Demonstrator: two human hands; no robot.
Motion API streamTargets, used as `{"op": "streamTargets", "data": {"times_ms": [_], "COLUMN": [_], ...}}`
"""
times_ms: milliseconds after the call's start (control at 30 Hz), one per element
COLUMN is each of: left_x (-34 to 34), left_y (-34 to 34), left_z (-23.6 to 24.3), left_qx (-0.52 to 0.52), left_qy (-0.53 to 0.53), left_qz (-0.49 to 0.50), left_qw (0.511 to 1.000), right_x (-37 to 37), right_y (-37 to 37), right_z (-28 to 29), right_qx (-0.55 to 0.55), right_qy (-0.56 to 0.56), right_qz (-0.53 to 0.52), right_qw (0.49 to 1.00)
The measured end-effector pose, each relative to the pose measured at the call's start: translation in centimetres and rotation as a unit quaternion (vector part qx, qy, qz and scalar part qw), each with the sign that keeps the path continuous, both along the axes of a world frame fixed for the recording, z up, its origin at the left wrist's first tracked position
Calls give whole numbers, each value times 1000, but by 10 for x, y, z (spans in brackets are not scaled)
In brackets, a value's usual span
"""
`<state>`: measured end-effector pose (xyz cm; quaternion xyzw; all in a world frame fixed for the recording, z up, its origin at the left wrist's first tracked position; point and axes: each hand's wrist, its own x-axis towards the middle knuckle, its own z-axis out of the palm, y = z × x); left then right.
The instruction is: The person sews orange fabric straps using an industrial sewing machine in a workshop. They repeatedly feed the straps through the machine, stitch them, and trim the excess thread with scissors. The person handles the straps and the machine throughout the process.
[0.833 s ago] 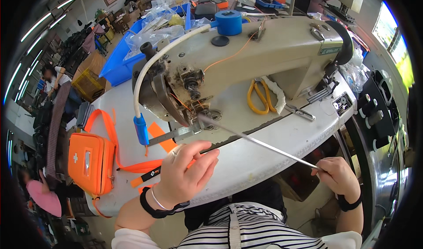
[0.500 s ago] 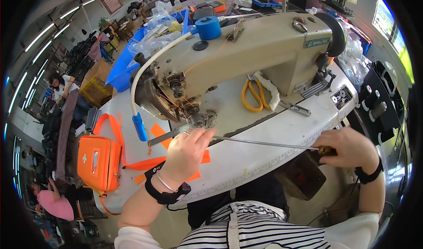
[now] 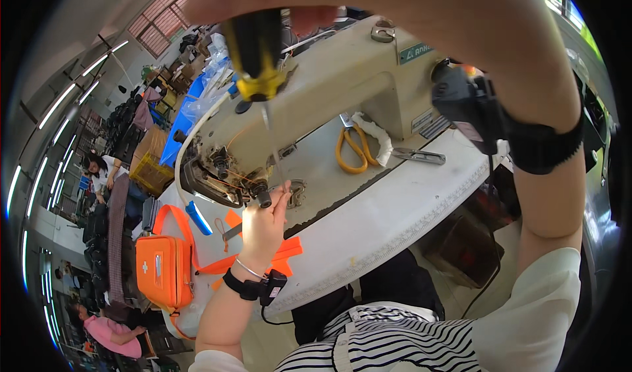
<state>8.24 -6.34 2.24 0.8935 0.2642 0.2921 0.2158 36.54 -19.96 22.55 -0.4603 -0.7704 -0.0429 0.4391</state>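
Note:
In my right hand (image 3: 303,3), raised at the top of the view, is a screwdriver with a yellow and black handle (image 3: 258,56). Its thin metal shaft (image 3: 271,132) points down to the bed of a beige sewing machine (image 3: 342,76). My left hand (image 3: 263,227) is beside the needle and presser foot area, fingers pinched together at the shaft's lower end. What lies between those fingertips is hidden. A metal plate (image 3: 297,193) on the bed sits just right of them. Orange thread runs through the machine's head (image 3: 227,168).
Yellow-handled scissors (image 3: 352,149) and metal thread snips (image 3: 419,155) lie on the machine bed and table. An orange pouch (image 3: 163,273) with its strap and orange strips lies left of my left arm. A blue-tipped white hose (image 3: 199,218) hangs at the head. Other people sit far left.
My right hand has swung up and left, turning the screwdriver from nearly level to upright with its tip at my left fingers. My left hand stays by the presser foot; the head view has shifted.

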Motion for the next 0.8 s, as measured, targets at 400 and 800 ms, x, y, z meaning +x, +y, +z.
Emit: {"op": "streamTargets", "data": {"times_ms": [400, 800], "left_x": [7, 4], "left_y": [0, -1], "left_z": [-2, 3], "left_qx": [-90, -77], "left_qy": [-24, 4], "left_qz": [18, 36], "left_qw": [995, 996], "right_x": [-47, -45], "right_y": [73, 87], "right_z": [-15, -15], "right_qx": [-19, -4], "right_qy": [55, 126], "right_qz": [67, 75], "right_qw": [996, 989]}}
